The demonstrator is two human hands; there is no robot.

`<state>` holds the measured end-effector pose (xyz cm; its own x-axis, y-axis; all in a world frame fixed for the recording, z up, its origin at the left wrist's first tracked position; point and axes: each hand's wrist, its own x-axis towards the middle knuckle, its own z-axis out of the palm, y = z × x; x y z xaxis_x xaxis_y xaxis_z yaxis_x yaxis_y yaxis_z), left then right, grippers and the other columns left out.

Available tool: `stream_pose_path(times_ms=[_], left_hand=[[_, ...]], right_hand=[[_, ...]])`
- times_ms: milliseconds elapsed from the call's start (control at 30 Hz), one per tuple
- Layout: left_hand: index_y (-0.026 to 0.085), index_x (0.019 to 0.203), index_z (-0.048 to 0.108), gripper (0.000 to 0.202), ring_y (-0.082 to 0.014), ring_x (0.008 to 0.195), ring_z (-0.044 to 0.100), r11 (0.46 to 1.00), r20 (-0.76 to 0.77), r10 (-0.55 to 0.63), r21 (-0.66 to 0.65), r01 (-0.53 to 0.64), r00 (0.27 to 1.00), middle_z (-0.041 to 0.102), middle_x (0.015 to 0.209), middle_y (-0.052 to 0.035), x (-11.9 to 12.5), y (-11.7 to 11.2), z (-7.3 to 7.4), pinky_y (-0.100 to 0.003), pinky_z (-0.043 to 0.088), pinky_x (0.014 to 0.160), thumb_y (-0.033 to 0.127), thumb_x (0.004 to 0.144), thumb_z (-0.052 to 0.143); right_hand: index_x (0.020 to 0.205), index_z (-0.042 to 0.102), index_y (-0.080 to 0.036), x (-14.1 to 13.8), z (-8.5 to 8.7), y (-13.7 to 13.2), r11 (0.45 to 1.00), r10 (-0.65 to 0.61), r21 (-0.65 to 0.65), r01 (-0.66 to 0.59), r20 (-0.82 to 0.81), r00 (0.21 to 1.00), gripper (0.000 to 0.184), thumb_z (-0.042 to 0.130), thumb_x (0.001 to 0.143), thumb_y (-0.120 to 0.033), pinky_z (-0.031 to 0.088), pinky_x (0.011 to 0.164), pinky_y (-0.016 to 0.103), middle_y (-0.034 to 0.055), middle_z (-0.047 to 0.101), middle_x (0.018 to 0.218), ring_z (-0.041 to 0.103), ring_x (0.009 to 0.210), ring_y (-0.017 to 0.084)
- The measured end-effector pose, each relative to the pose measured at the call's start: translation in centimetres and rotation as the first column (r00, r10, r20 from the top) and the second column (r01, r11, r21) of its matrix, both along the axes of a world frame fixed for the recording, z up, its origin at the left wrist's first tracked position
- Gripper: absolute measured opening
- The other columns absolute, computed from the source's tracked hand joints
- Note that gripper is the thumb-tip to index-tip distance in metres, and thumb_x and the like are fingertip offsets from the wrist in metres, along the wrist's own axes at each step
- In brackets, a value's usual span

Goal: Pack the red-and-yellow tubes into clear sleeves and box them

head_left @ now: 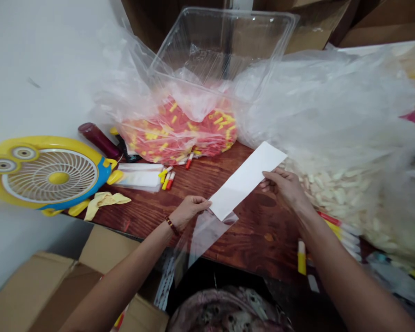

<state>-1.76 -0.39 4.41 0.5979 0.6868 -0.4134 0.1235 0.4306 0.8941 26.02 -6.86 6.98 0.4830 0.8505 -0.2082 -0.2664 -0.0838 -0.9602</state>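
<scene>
A long white card lies slanted above the brown wooden table. My right hand pinches its right edge near the upper end. My left hand grips the mouth of a clear plastic sleeve at the card's lower end, and that end sits inside the sleeve opening. The sleeve hangs down over the table's front edge.
A clear bag of red and yellow pieces and an empty clear tub stand behind. A big bag of white pieces fills the right. At left are a yellow fan, stacked sleeves and cardboard boxes.
</scene>
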Motion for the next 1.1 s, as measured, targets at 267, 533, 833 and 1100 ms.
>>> stream_pose_path(times_ms=[267,533,833,1100], left_hand=[[0.007,0.085,0.071,0.037,-0.0104,0.057,0.060,0.959,0.057,0.040,-0.283,-0.022,0.998,0.070,0.072,-0.0060,1.1,-0.1,1.1,-0.021,0.048,0.057,0.030,0.060,0.086],[0.006,0.087,0.071,0.029,-0.0136,0.065,0.066,0.955,0.145,0.095,-0.292,-0.049,0.985,0.073,0.082,-0.0108,2.1,-0.5,0.9,-0.024,0.052,0.065,0.029,0.071,0.079],[0.006,0.090,0.070,0.034,-0.0163,0.067,0.068,0.963,0.208,0.134,-0.258,-0.078,0.969,0.074,0.082,-0.0121,2.8,0.2,-0.3,-0.027,0.053,0.070,0.035,0.074,0.076],[0.006,0.089,0.069,0.031,-0.0143,0.062,0.067,0.951,0.211,0.193,-0.280,-0.130,0.958,0.073,0.079,-0.0104,2.9,0.4,-0.5,-0.025,0.054,0.064,0.033,0.076,0.075]], right_hand=[[0.069,0.063,-0.014,-1.0,0.0,1.9,0.988,0.145,-0.061,-0.143,0.043,0.988,0.023,0.078,0.061,-0.030,0.051,0.042,0.019,0.0024,0.065,0.054,0.059,0.044,0.011],[0.066,0.063,-0.014,-1.8,0.0,2.7,0.953,0.292,-0.110,-0.283,0.074,0.954,0.024,0.079,0.060,-0.031,0.049,0.043,0.020,0.0034,0.065,0.055,0.058,0.045,0.011],[0.064,0.063,-0.014,-3.8,-0.1,3.7,0.861,0.508,-0.116,-0.494,0.170,0.845,0.024,0.076,0.064,-0.034,0.048,0.044,0.022,0.0030,0.064,0.055,0.058,0.045,0.012],[0.086,0.063,-0.017,-4.4,-1.7,4.4,0.837,0.547,-0.139,-0.530,0.271,0.792,0.027,0.071,0.071,-0.038,0.049,0.050,0.024,0.0011,0.066,0.073,0.059,0.054,0.012]])
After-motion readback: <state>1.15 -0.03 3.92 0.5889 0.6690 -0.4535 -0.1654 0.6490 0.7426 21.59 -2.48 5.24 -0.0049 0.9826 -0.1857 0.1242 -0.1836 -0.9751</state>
